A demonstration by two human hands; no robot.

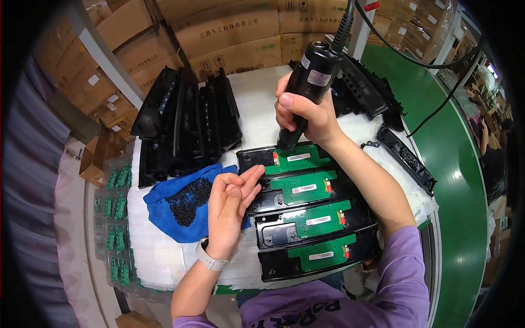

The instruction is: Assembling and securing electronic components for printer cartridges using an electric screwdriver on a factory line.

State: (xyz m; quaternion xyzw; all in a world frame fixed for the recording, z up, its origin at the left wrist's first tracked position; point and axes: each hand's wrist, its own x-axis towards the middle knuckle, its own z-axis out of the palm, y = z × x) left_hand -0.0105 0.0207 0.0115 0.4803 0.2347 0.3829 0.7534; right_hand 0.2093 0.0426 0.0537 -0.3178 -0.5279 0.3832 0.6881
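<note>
Above the top green circuit board [313, 159], we're gripping a likely heavy, rigid electric screwdriver [307, 86] by its barrel, right hand [315, 113] wrapped round, left hand [227, 201] half-curled, contents unclear.

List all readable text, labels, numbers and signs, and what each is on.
I won't copy wording; here's where it stands:
Cardboard boxes: large dark characters, legible, plus handling symbols.
White box stickers: too small to read.
Purple shirt: dark lettering, partly cut off.
Black power screwdriver: label print too small.
Green circuit boards: white labels, too small.
</note>
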